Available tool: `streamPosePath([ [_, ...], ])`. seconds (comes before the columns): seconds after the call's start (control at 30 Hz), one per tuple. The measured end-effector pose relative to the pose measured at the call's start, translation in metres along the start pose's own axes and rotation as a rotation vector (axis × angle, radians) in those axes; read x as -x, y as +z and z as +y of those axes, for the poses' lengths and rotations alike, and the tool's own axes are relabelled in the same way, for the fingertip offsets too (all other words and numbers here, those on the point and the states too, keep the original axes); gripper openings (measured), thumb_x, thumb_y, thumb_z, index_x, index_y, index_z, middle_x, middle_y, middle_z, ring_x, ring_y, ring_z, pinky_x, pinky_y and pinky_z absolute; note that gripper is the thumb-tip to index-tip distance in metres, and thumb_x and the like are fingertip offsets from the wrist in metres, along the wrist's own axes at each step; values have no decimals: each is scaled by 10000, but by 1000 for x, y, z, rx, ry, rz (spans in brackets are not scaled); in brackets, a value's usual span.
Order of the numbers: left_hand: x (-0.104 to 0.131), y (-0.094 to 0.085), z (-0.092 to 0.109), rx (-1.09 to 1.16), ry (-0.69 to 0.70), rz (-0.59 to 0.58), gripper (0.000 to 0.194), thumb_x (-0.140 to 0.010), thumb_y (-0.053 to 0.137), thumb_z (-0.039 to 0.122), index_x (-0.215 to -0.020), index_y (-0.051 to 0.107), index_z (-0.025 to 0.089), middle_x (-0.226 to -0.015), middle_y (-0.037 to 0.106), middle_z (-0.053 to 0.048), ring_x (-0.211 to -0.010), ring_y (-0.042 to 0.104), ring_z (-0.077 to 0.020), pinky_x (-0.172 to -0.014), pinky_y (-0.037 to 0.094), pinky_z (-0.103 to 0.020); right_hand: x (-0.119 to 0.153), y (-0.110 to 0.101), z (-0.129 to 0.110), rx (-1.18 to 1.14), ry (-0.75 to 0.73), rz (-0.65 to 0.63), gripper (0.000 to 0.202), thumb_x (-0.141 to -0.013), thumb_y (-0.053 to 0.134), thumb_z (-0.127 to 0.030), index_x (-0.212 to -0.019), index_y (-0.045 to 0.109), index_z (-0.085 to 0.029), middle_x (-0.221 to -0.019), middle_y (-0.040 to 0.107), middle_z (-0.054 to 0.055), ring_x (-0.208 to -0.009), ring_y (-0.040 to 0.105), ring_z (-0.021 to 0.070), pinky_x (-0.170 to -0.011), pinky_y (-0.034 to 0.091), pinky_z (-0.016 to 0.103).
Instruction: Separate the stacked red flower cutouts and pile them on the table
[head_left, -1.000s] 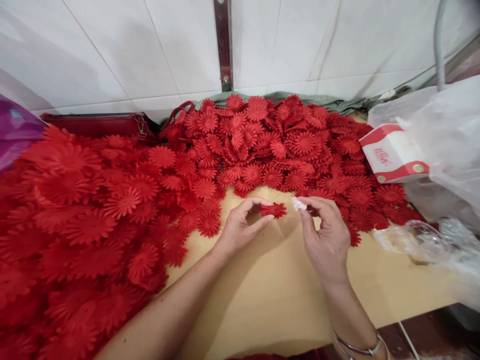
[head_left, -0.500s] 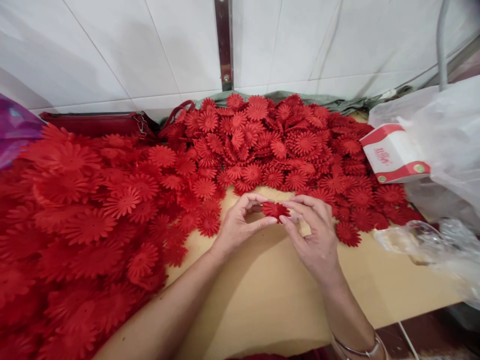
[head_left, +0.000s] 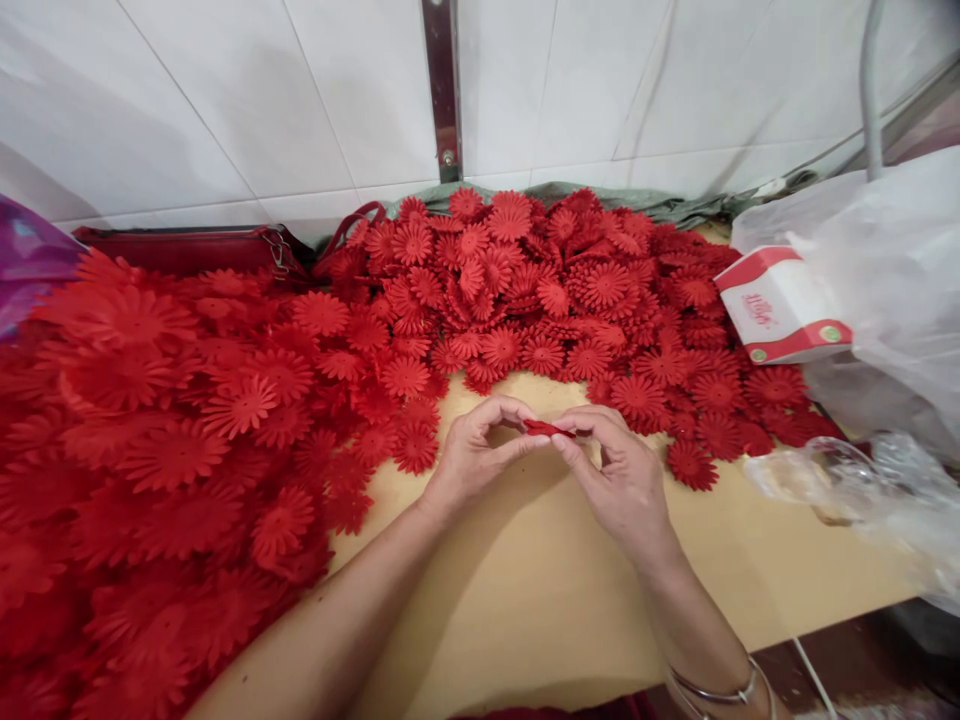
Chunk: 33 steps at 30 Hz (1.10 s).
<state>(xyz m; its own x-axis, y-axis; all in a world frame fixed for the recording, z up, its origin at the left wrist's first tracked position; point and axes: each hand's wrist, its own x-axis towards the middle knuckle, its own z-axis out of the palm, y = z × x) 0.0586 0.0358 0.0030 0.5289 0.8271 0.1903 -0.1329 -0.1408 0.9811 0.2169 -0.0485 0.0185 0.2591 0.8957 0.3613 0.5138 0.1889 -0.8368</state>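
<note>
A white tiled wall (head_left: 630, 90) forms the background, and before it stands a pale wooden bench (head_left: 480, 600). A left heap (head_left: 180, 450) of red flower-shaped pieces meets a rear heap (head_left: 540, 270) of similar ones; together they curve round the hands, an arrangement that probably puts the pieces within short reach of either arm. At the right, a translucent white bag (head_left: 907, 250) lies against a red-and-white carton (head_left: 784, 305), with crumpled clear plastic (head_left: 840, 480) nearer the bench's front edge; these seem set aside from the heaps. A red purse (head_left: 180, 250) rests against the wall behind the left heap, presumably out of the way. Centrally, the left hand (head_left: 472, 450) and the right hand (head_left: 622, 470) meet above the bench, each closed in a thumb-and-finger pinch on opposite ends of one red flower piece (head_left: 541, 428). It is seen almost edge-on, so its face and anything between the fingertips cannot be made out. Gripping from both sides likely steadies so thin and pliable a part. Silver bangles (head_left: 739, 693), smaller than the hands, circle the right wrist.
</note>
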Motion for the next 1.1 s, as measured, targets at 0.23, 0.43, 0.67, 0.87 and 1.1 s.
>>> streamPosePath([
  [0.23,1,-1,4,-22,-14,-18,211,-815,799,323,-912,699,164,-911,724,-46,-872,670,-154,-848,519,-270,3,5,2,-72,91,3,97,-939,622,-296,-1000,649,-226,-991,669,43,-966,636,194,-891,513,356],
  [0.43,0,1,4,22,-21,-4,219,-816,799,312,-920,673,166,-903,708,-37,-872,662,-146,-859,514,-271,2,6,-1,-47,47,23,89,-944,617,-294,-990,656,-229,-985,667,44,-960,630,195,-887,513,363],
  [0.67,-1,5,2,201,-137,13,342,-764,841,333,-976,621,181,-968,712,-30,-878,673,-140,-853,521,-274,2,11,0,-89,74,103,145,-930,648,-281,-1067,662,-238,-1032,660,47,-963,625,190,-879,516,374],
  [0.87,-1,4,3,243,-173,-25,253,-827,781,383,-957,710,177,-909,755,-26,-803,680,-127,-798,521,-246,2,11,-4,-85,26,128,184,-915,678,-278,-1097,670,-252,-1084,651,52,-999,616,192,-855,519,360],
  [1.1,-2,3,6,226,-214,-6,268,-774,821,402,-815,723,156,-832,774,-37,-757,699,-148,-767,546,-264,2,12,-5,1,-8,164,153,-893,711,-268,-1045,702,-252,-1071,667,51,-1037,638,207,-932,522,398],
])
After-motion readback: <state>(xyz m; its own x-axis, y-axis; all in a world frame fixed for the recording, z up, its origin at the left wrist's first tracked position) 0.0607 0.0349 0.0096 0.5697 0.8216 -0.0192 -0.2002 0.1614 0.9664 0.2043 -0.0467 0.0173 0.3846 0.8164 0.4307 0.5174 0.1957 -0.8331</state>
